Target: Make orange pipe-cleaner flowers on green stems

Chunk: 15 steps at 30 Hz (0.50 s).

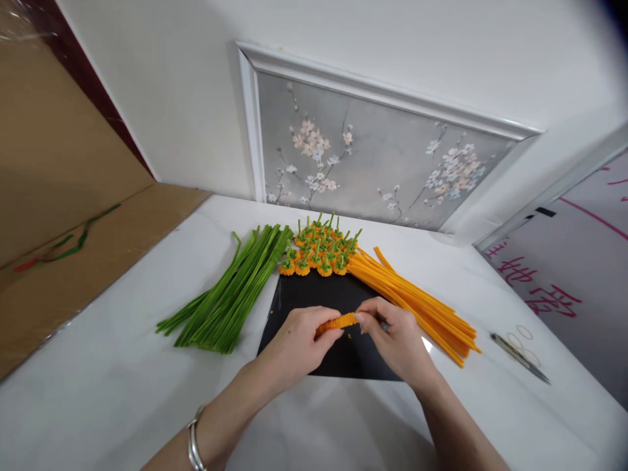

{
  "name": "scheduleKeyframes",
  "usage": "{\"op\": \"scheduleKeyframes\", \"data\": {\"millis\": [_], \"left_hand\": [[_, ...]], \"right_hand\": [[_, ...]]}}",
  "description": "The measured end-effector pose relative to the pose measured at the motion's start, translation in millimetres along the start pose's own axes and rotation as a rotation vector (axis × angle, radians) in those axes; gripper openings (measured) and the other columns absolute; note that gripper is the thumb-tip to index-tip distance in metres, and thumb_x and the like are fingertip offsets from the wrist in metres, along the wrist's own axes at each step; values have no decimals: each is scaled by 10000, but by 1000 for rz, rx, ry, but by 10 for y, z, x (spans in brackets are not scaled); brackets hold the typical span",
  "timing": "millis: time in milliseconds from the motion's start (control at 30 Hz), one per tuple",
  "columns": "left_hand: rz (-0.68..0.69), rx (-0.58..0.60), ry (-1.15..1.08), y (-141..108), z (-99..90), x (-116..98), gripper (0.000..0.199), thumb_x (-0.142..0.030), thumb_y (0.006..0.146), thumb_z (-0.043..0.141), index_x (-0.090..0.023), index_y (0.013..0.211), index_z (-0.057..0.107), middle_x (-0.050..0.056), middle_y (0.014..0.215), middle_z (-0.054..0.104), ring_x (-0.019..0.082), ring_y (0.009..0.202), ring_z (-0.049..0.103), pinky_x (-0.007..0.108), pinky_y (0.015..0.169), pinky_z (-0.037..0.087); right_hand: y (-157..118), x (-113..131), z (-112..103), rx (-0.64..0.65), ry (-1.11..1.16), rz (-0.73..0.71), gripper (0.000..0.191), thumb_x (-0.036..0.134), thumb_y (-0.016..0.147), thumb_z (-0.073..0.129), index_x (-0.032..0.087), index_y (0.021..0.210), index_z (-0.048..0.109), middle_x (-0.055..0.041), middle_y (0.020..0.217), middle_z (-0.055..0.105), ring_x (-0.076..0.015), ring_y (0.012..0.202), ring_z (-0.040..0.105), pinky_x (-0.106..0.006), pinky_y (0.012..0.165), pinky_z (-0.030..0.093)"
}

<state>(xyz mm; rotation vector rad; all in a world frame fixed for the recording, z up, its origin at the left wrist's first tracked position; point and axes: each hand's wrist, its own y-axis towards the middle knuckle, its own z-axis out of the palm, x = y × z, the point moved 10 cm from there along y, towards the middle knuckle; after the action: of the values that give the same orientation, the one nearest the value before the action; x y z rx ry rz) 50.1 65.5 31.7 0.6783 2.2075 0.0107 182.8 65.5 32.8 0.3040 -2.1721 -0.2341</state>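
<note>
Over a black mat, left hand and right hand pinch orange chenille.

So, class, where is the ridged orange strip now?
In the head view, the ridged orange strip is below centre, held by left hand and right hand over the black mat.

Your left hand and right hand hold a ridged orange piece over the black mat; orange-and-green ornaments crowd the mat's far edge, between green strips and orange strips.
</note>
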Motion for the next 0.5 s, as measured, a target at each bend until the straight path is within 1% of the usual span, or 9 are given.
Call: {"op": "scheduleKeyframes", "data": {"millis": [167, 333, 400, 500], "left_hand": [[-22, 4, -25, -3, 4, 19, 168, -210, 859, 508, -180, 815, 667, -22, 664, 582, 109, 570, 468, 226, 529, 314], [-64, 24, -51, 3, -1, 56, 182, -220, 859, 524, -176, 764, 673, -48, 595, 515, 93, 539, 409, 221, 511, 282], [-63, 10, -71, 8, -14, 54, 178, -217, 858, 535, -174, 774, 685, -45, 609, 543, 92, 550, 427, 216, 523, 299], [-46, -27, -100, 10, -40, 45, 164, -204, 853, 553, -175, 831, 713, -23, 690, 632, 100, 595, 503, 211, 558, 345]], "right_hand": [[-3, 23, -22, -14, -9, -21, 157, 289, 896, 536, 200, 801, 625, 6, 680, 627, -131, 601, 563, -238, 588, 435], [-15, 64, -45, -16, -21, -39, 147, 265, 893, 537, 201, 799, 630, 4, 701, 642, -132, 614, 579, -236, 597, 444], [-16, 81, -54, -20, -23, -50, 142, 257, 891, 539, 202, 798, 630, 4, 711, 647, -132, 619, 583, -234, 602, 450], [-12, 95, -66, -26, -21, -66, 132, 254, 891, 543, 205, 804, 630, 5, 726, 654, -132, 631, 592, -230, 607, 457]]}}
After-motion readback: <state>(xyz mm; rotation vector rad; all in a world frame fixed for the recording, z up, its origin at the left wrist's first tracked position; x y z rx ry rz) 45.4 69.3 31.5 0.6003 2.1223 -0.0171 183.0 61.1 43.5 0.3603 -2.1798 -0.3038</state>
